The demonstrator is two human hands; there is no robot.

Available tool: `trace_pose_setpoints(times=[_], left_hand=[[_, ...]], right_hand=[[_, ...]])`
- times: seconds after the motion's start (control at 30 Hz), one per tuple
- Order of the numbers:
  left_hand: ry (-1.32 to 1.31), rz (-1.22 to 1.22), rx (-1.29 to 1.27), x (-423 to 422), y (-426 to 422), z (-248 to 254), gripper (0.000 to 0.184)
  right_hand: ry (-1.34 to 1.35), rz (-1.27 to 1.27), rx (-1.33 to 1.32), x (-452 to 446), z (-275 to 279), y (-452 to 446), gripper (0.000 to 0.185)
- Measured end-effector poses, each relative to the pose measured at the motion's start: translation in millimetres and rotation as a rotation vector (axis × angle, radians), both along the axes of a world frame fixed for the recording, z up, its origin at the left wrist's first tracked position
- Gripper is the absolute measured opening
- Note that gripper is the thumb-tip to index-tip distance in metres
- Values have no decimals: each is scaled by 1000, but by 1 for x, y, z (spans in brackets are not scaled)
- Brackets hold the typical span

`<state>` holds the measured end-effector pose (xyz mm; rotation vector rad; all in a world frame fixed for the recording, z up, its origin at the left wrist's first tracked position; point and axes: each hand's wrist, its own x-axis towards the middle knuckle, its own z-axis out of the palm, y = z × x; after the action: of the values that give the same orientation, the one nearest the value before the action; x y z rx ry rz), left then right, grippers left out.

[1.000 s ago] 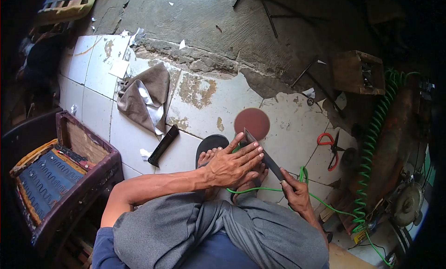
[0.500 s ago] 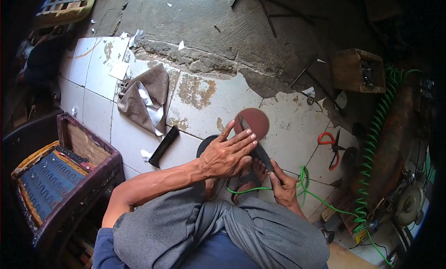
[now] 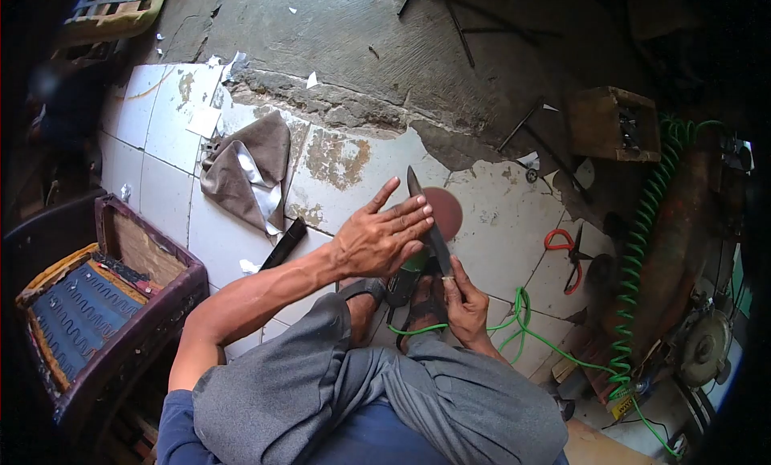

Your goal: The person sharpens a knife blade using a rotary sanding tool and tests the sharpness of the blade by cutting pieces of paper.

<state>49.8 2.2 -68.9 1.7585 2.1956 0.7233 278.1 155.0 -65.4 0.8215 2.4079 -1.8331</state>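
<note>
"So, what is the floor like, going from left to right?"

"White tile (image 3: pixel 165 192), stained and chipped, meeting rough grey concrete (image 3: pixel 329 43) along a broken edge. At the far left there's a purple-framed seat (image 3: pixel 173 260) with wavy springs on a blue panel, and a yellowish crate (image 3: pixel 112 11) above it. Next comes a crumpled brown cloth (image 3: pixel 261 156) on the tile, and a black bar (image 3: pixel 285 244) partly behind the forearm."

"And further right?"

"A reddish round disc (image 3: pixel 446 214), then red-handled scissors (image 3: pixel 573 256). Past them, an open wooden box (image 3: pixel 594 124) and a coiled green hose (image 3: pixel 629 304)."

"Now the hands?"

"The left hand (image 3: pixel 384 234) is open, its fingers straight and laid across the middle of the knife (image 3: pixel 438 244), thumb held apart. The right hand (image 3: pixel 468 308) is closed round the handle end."

"Where is the knife, and how does it look?"

"Between the two hands, above the feet, slanting past the disc's left side. I can't tell whether they touch. Its blade is long and dark grey, narrowing to a point that shows beyond the left fingers. There's a small pale patch near the right thumb, and the handle is mostly hidden."
</note>
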Motion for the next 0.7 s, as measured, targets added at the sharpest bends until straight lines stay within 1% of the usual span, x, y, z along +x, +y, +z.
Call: trace_pose_setpoints(times=[0.07,0.1,0.17,0.2,0.27,0.3,0.33,0.4,0.43,0.47,0.57,0.6,0.63,0.7], left_hand=[[4,-8,20,-12,7,8,40],[14,17,67,-18,10,15,40],[34,107,211,-31,16,43,44],[45,103,219,-28,21,53,44],[-776,695,543,-13,33,68,45],[-1001,728,513,-14,37,67,53],[-1319,681,460,-17,38,70,58],[-1695,611,473,-18,47,74,66],[-1801,554,485,-18,47,77,67],[-1868,551,494,-19,48,81,67],[-1846,568,496,-25,48,91,65],[-1822,606,458,-27,47,90,64],[-1799,644,420,-28,46,89,63],[-1791,639,419,-30,45,84,63]], right_hand=[[-3,-78,-149,-8,-1,-4,49],[3,-75,-141,-10,1,0,49],[-74,-140,-490,-17,10,8,53],[-61,-141,-483,-25,19,13,53],[102,-273,-1118,-47,45,25,57],[124,-233,-1220,-57,55,30,59],[135,-218,-1213,-65,65,34,59],[134,-155,-1449,-83,83,38,59],[129,-115,-1443,-90,89,36,61],[157,-111,-1606,-94,89,35,64],[162,-95,-1544,-103,93,25,61],[174,-79,-1539,-104,92,26,61],[182,-54,-1635,-106,90,28,60],[191,-34,-1785,-106,88,29,57]])
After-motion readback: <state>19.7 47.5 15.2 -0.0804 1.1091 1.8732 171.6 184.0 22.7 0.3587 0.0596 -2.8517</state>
